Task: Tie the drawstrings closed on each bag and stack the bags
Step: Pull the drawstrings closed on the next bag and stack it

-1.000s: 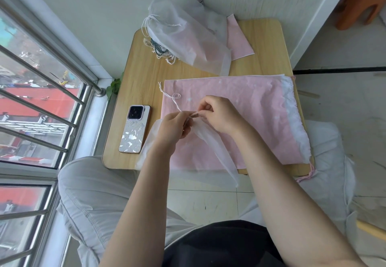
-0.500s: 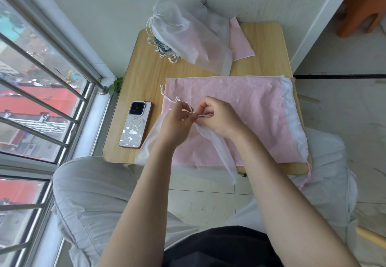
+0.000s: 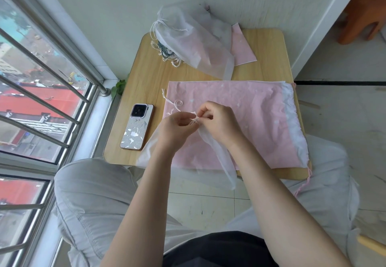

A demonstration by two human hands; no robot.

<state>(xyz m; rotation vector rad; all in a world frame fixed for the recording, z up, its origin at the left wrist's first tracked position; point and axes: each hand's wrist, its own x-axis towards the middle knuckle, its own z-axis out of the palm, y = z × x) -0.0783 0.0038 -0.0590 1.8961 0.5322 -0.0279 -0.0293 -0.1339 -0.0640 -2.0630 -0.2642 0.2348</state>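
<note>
While our left hand (image 3: 177,128) and right hand (image 3: 219,123) sit close together over the small wooden table (image 3: 269,43), we've got both pinching the white drawstring (image 3: 193,118) of a sheer bag (image 3: 217,152), fingers curled tight on it. That bag droops off the near edge, on top of a big pink bag (image 3: 250,124). Tied bags (image 3: 188,43) are piled at the back, phone (image 3: 136,130) to the left.

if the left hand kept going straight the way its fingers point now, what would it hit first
The left hand points right, toward the right hand, with only the drawstring pinched between them. It would likely meet the right hand's fingertips almost at once, though depth is hard to judge from one view.
</note>
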